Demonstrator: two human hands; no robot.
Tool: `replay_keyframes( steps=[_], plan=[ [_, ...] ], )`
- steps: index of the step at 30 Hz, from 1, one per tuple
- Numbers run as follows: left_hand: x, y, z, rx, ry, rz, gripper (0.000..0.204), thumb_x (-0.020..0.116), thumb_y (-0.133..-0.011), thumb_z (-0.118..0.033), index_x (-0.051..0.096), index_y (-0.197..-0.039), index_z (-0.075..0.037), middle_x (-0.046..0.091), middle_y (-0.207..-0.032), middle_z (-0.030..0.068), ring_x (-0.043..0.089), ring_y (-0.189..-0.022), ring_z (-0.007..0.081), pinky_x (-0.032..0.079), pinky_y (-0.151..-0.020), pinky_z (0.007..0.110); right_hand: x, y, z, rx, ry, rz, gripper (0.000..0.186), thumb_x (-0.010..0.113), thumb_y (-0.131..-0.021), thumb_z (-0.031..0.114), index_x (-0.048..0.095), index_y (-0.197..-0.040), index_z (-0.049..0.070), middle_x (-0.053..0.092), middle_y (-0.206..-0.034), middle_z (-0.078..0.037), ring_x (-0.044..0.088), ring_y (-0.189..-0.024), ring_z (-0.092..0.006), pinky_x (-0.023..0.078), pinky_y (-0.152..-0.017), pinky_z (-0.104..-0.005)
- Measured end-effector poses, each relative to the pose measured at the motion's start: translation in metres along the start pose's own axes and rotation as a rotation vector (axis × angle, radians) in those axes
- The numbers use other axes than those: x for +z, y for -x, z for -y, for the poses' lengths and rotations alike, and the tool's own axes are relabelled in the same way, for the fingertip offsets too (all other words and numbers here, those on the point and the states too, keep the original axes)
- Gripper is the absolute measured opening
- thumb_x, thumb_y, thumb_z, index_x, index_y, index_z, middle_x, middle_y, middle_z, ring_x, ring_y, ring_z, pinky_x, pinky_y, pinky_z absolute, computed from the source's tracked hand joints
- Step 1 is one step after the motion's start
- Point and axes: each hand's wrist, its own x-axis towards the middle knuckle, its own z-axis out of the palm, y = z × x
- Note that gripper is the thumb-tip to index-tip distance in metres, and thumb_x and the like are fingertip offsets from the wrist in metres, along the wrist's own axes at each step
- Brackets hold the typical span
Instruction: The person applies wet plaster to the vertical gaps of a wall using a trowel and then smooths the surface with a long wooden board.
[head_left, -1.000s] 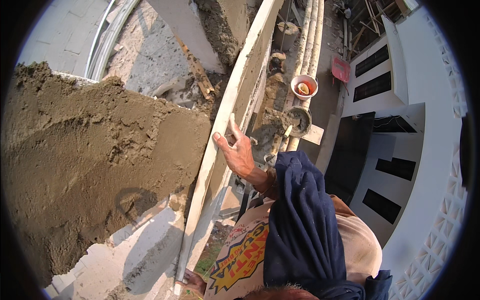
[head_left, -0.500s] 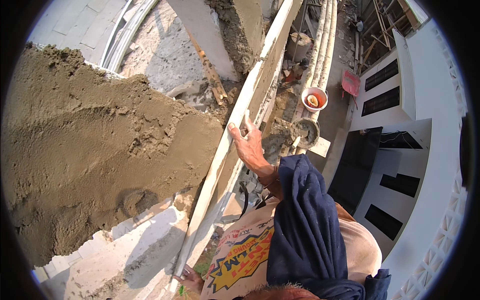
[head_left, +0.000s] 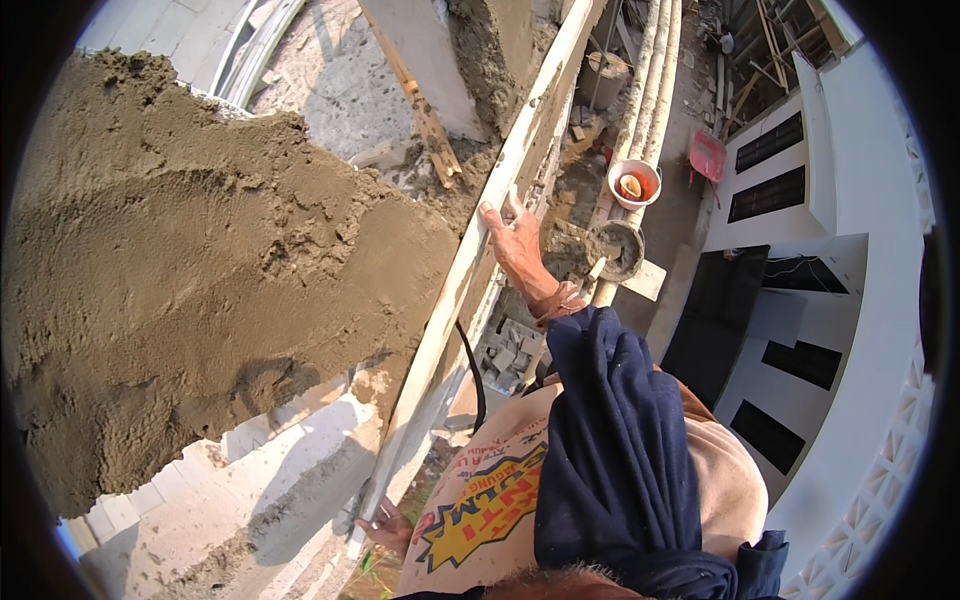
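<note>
A long pale wooden board (head_left: 430, 345) runs diagonally along the edge of wet grey-brown mortar (head_left: 230, 270) spread over a wall surface. My right hand (head_left: 516, 240) is closed on the board's upper middle, thumb on its top edge and fingers against the outer side. Near the board's lower end, my left hand (head_left: 386, 527) holds it, with fingertips at its edge; part of that hand is hidden by the board. The mortar reaches close to the board along the middle stretch, with a rough, ragged far border.
Below to the right stand a white bucket with red inside (head_left: 634, 185) and a dark mortar pail (head_left: 615, 250), beside long pale poles (head_left: 645, 90). A red wheelbarrow (head_left: 707, 155) is near a white building (head_left: 880, 300). A mortar-stained wooden strip (head_left: 415, 100) lies beyond the mortar.
My right hand has shifted slightly up and to the right in view, still on the board. My left hand has come a little further into view, and the whole view has shifted slightly.
</note>
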Motion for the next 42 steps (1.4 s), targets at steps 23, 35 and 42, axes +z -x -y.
replay_keyframes(
  steps=[23, 35, 42],
  plan=[
    [-0.015, -0.033, 0.035, -0.035, 0.042, -0.024, 0.053, 0.06, -0.101, -0.038, 0.051, -0.135, 0.002, 0.058, -0.134, 0.0221, 0.056, -0.126, 0.0355, 0.047, -0.113, 0.053, -0.014, -0.021, -0.045, 0.102, -0.159, 0.083, 0.09, 0.066, -0.098, 0.038, 0.013, -0.161, 0.0, 0.063, -0.108, -0.009, 0.055, -0.077, -0.0101, 0.053, -0.064, -0.0264],
    [0.108, 0.076, 0.086, -0.085, 0.054, 0.076, 0.07, 0.066, -0.097, -0.043, 0.039, -0.143, 0.003, 0.039, -0.149, 0.0217, 0.042, -0.138, 0.0359, 0.038, -0.118, 0.051, -0.059, -0.141, 0.041, -0.12, -0.295, 0.055, 0.085, 0.068, -0.098, 0.036, 0.022, -0.158, -0.002, 0.064, -0.104, -0.006, 0.055, -0.073, -0.0065, 0.054, -0.066, -0.0224],
    [0.044, 0.037, 0.041, -0.055, 0.086, 0.248, 0.076, 0.071, -0.093, -0.038, 0.038, -0.148, 0.001, 0.034, -0.154, 0.0228, 0.038, -0.143, 0.0345, 0.038, -0.12, 0.05, -0.033, -0.076, 0.02, -0.074, -0.283, 0.063, 0.092, 0.068, -0.097, 0.042, 0.017, -0.159, -0.002, 0.06, -0.129, -0.011, 0.058, -0.085, -0.0081, 0.056, -0.069, -0.0252]
  ],
)
